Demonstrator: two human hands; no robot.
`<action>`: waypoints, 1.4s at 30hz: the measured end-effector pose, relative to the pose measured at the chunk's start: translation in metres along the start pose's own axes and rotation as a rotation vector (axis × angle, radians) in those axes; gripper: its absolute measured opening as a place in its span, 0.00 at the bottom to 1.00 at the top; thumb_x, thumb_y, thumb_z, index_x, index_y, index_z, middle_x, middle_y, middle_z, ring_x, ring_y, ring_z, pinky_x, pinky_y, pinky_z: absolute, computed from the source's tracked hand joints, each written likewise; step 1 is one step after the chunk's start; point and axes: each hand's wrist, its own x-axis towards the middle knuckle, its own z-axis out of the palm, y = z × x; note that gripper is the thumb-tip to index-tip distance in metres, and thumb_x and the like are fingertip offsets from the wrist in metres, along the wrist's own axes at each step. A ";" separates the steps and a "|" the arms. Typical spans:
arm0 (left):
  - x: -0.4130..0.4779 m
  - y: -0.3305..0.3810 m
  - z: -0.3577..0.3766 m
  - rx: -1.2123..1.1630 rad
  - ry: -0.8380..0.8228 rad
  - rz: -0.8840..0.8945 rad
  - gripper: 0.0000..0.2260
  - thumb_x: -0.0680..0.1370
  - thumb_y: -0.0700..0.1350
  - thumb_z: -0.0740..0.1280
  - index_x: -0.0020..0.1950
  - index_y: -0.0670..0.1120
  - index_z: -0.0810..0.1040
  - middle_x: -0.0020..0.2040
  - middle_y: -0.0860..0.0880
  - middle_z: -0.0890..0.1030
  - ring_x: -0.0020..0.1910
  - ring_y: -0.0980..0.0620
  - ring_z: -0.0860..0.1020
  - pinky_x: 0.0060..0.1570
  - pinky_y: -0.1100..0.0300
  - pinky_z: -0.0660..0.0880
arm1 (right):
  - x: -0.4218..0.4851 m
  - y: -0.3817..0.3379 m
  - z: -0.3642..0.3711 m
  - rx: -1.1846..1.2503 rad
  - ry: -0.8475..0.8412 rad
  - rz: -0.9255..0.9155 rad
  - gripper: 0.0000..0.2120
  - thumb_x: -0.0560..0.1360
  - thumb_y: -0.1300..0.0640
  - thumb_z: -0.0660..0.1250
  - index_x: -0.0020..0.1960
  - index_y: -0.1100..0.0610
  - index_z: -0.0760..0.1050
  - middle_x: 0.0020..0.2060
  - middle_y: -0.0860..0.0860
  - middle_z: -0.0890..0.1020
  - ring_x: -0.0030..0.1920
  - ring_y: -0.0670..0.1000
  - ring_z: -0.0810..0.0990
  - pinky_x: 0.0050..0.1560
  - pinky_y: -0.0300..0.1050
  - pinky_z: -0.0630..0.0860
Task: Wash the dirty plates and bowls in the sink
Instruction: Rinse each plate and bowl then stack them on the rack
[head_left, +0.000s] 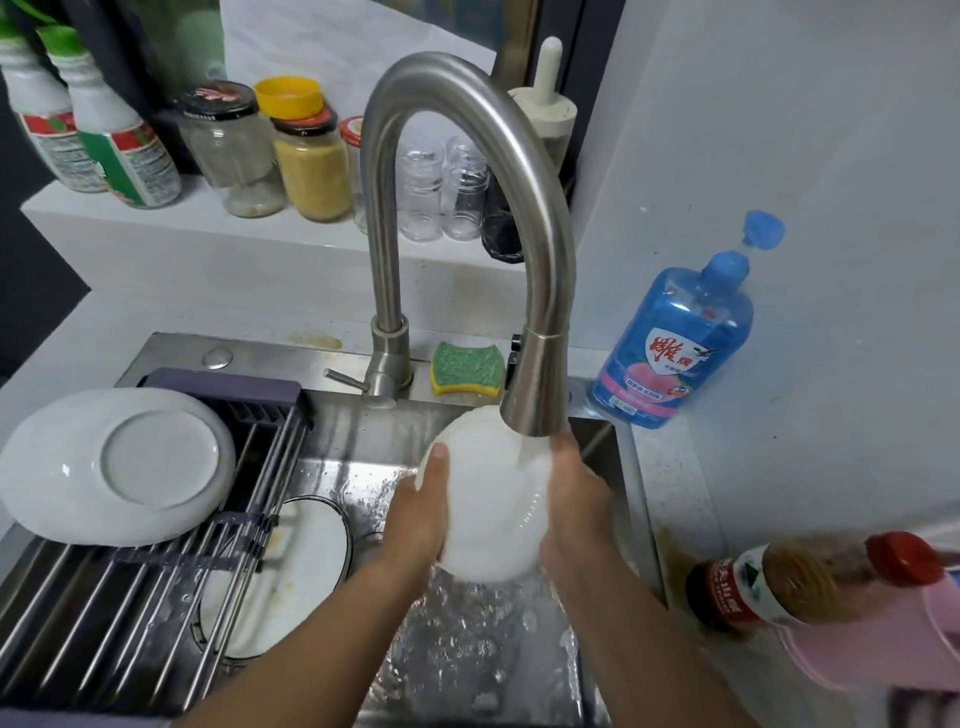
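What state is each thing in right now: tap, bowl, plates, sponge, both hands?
Bowl: held under the stream, over the sink.
Tap: running, water hitting the bowl.
Left hand: grips bowl's left rim.
Right hand: grips bowl's right side.
Rack plate: upside down on the drying rack.
Sink plate: lying under the rack, stained.
Sponge: idle on the sink ledge.

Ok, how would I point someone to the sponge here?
Start at the steel faucet behind the sink. Right of its base, on the ledge, lies the sponge. It alone is green on top and yellow beneath, left of the blue bottle.
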 end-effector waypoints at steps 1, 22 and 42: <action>-0.008 -0.004 0.000 -0.207 -0.060 -0.118 0.32 0.75 0.72 0.63 0.65 0.48 0.78 0.56 0.45 0.86 0.53 0.43 0.85 0.54 0.43 0.82 | 0.001 0.003 0.001 0.029 0.017 0.009 0.24 0.73 0.34 0.71 0.45 0.56 0.83 0.37 0.51 0.87 0.42 0.56 0.86 0.50 0.54 0.83; -0.031 0.015 -0.044 -0.408 -0.350 -0.003 0.27 0.70 0.38 0.80 0.66 0.44 0.76 0.54 0.39 0.85 0.43 0.43 0.86 0.29 0.54 0.81 | 0.025 0.025 -0.010 -0.128 -0.218 0.059 0.37 0.62 0.27 0.74 0.54 0.58 0.86 0.47 0.58 0.88 0.49 0.62 0.87 0.57 0.62 0.81; -0.048 0.034 -0.057 0.072 -0.610 0.018 0.23 0.72 0.24 0.71 0.62 0.43 0.76 0.40 0.51 0.85 0.32 0.59 0.82 0.28 0.65 0.76 | 0.041 0.021 0.011 -0.282 -0.091 -0.098 0.21 0.83 0.39 0.57 0.48 0.54 0.77 0.41 0.51 0.79 0.44 0.53 0.77 0.52 0.46 0.74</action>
